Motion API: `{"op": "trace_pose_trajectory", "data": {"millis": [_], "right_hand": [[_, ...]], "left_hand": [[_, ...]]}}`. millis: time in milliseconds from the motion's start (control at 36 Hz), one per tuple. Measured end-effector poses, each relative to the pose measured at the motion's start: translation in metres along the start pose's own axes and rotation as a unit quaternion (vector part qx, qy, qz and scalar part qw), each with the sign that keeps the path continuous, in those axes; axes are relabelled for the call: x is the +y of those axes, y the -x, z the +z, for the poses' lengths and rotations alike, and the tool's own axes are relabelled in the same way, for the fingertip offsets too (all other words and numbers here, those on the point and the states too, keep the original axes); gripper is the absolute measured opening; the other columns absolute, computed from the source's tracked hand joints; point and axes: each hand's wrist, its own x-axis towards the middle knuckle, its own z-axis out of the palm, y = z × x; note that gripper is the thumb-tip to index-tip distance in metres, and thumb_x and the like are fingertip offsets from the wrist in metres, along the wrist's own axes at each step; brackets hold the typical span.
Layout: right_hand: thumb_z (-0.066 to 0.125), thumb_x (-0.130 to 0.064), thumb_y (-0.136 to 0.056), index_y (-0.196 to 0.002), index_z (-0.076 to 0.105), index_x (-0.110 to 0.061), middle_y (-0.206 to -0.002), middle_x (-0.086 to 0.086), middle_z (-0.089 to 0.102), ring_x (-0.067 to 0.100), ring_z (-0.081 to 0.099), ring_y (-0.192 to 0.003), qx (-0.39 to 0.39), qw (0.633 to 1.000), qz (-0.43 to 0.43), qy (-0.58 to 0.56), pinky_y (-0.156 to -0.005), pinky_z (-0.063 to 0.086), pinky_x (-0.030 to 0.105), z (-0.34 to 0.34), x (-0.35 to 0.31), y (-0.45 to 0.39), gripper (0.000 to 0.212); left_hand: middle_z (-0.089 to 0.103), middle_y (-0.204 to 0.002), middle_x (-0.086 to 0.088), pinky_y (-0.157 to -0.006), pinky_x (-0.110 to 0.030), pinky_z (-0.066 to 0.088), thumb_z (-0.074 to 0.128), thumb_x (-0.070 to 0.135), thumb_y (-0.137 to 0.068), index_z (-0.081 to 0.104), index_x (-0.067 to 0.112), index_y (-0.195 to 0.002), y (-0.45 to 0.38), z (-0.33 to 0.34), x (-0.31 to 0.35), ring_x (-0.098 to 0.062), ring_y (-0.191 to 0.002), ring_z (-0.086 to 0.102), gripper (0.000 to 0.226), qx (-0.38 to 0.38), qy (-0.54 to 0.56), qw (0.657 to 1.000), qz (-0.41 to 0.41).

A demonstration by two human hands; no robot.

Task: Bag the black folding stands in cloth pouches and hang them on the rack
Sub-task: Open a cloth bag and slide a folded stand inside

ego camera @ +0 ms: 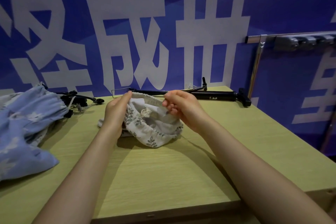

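Note:
A white cloth pouch (154,131) with a green leaf print lies bunched on the table's middle. My left hand (116,112) grips its left rim, and my right hand (183,109) pinches the right rim, so the mouth is held open. A frayed drawstring end hangs inside. Behind it, a long black folding stand (214,95) lies along the wall. More black stand parts (80,99) lie at the back left, partly under a blue pouch. A metal rack (298,39) with hooks is mounted at the right.
Blue floral cloth pouches (27,123) are heaped at the left of the light wooden table (163,172). A blue wall with large white characters stands right behind the table. The rack's chrome post (254,71) runs down beside the table's back right corner.

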Motion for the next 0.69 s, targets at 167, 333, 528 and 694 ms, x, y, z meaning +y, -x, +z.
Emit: {"op": "trace_pose_trajectory", "data": {"millis": [167,333,528,694], "right_hand": [[0.058,-0.005,-0.094,-0.086,0.061,-0.013,-0.079,0.007,0.073,0.010,0.066,-0.064,0.036,0.984,-0.027,0.172,-0.060,0.055,0.025,0.016,0.021,0.003,0.011],[0.062,-0.020,-0.092,-0.090,0.063,-0.023,-0.090,-0.005,0.069,0.011,0.066,-0.083,0.035,0.894,-0.111,0.433,-0.078,0.058,0.035,0.011,0.030,0.001,0.004],[0.060,-0.028,-0.094,-0.116,0.069,-0.028,-0.121,-0.005,0.065,0.009,0.059,-0.104,-0.063,0.851,-0.110,0.509,-0.090,0.051,0.030,0.005,0.039,-0.002,0.024],[0.044,-0.038,-0.100,-0.142,0.046,-0.023,-0.142,0.000,0.051,0.018,0.044,-0.129,-0.040,0.787,-0.123,0.603,-0.107,0.035,0.036,0.000,0.039,-0.008,0.045]], "left_hand": [[0.074,-0.088,-0.007,-0.079,-0.037,0.055,0.058,0.034,-0.095,0.068,0.019,-0.092,0.000,0.002,-0.003,-0.024,-0.086,0.070,0.018,-0.048,-0.038,0.998,0.020],[0.075,-0.078,-0.001,-0.071,-0.033,0.054,0.056,0.032,-0.096,0.068,0.021,-0.093,-0.001,0.002,-0.006,-0.019,-0.077,0.071,0.017,-0.093,-0.025,0.995,0.023],[0.072,-0.087,-0.006,-0.069,-0.035,0.053,0.054,0.037,-0.096,0.065,0.013,-0.110,-0.007,0.000,-0.007,-0.023,-0.082,0.068,0.030,-0.059,0.034,0.998,-0.019],[0.069,-0.109,-0.013,-0.091,-0.048,0.053,0.055,0.038,-0.095,0.063,0.012,-0.113,-0.008,-0.004,-0.004,-0.031,-0.101,0.066,0.032,-0.012,0.115,0.993,-0.035]]}}
